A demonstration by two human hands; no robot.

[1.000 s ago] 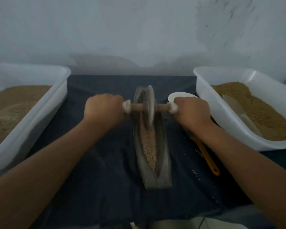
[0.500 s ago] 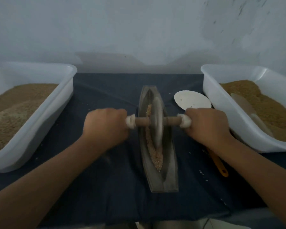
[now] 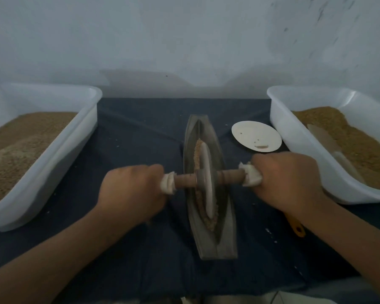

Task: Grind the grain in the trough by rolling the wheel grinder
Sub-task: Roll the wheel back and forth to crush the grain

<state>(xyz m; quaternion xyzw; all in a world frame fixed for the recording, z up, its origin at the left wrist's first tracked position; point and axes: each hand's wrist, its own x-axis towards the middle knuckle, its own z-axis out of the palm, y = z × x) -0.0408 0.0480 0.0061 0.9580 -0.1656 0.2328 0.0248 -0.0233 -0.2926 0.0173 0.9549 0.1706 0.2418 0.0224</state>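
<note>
1. Hands on the job: the left hand (image 3: 132, 189) was curled tight round one cloth-wrapped end of the brown wooden axle (image 3: 230, 175), and the right hand (image 3: 287, 178) gripped the other end.
2. The pale, disc-shaped wheel grinder (image 3: 205, 181) stood upright in the grey boat-shaped trough (image 3: 224, 238), about midway along it.
3. Tan grain (image 3: 211, 222) lay in the groove, showing beyond the wheel and at its near edge.
4. The trough sat on the dark blue cloth (image 3: 130, 132) over the counter, between a white plastic tub (image 3: 59, 159) on the left and a second tub (image 3: 294, 150) on the right, both holding brown meal.
5. A round white plate (image 3: 256, 137) lay just beyond the right hand.
</note>
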